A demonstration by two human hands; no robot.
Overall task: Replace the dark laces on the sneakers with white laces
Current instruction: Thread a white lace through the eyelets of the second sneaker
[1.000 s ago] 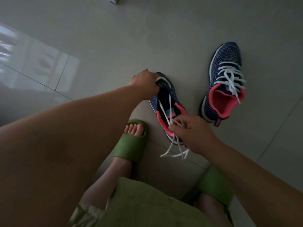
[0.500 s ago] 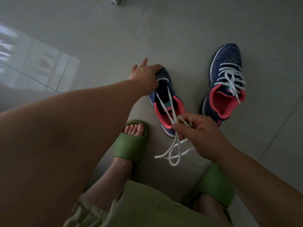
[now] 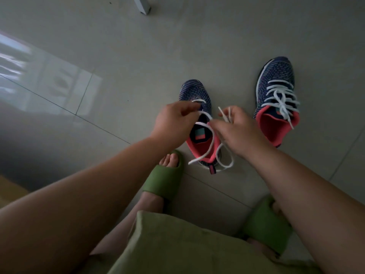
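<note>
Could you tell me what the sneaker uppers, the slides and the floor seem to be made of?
Sneaker uppers: apparently knit fabric, matte, with a fine woven fleck pattern. Green slide: probably moulded foam or rubber, smooth, seamless, matte. Floor: likely glazed tile, with grout lines and a glossy window reflection.

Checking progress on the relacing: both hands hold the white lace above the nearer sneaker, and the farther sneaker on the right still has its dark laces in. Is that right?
Not quite. The head view shows the farther navy knit sneaker with pink lining already laced in white, not dark. The rest holds: the left hand and right hand both hold the white lace above the nearer navy sneaker.
</note>
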